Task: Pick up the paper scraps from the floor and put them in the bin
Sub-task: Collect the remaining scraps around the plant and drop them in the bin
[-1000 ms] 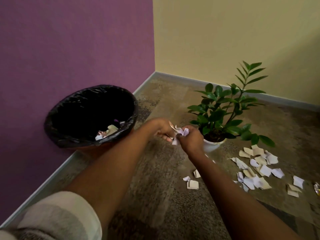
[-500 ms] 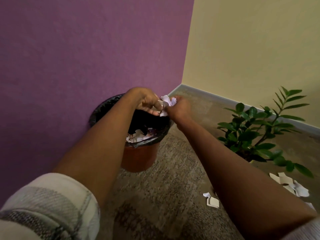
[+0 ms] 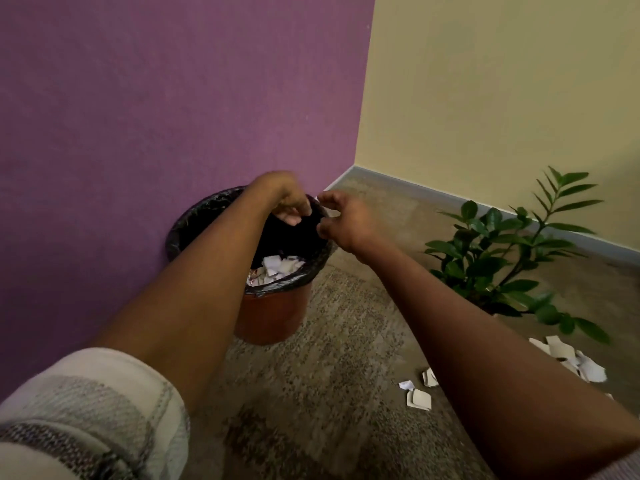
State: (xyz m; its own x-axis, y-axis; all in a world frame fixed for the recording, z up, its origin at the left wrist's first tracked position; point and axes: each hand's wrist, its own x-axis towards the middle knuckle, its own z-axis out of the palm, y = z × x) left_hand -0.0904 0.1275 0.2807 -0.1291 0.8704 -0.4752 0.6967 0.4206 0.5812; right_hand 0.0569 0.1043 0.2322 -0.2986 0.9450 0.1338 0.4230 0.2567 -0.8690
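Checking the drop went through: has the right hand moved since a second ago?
Yes. The right hand went from in front of the plant over to the rim of the bin, beside the left hand, and holds no scraps now.

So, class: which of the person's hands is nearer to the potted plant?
Right. The right hand hangs at the bin's rim on the side facing the plant; the left hand is over the bin's mouth, farther from it.
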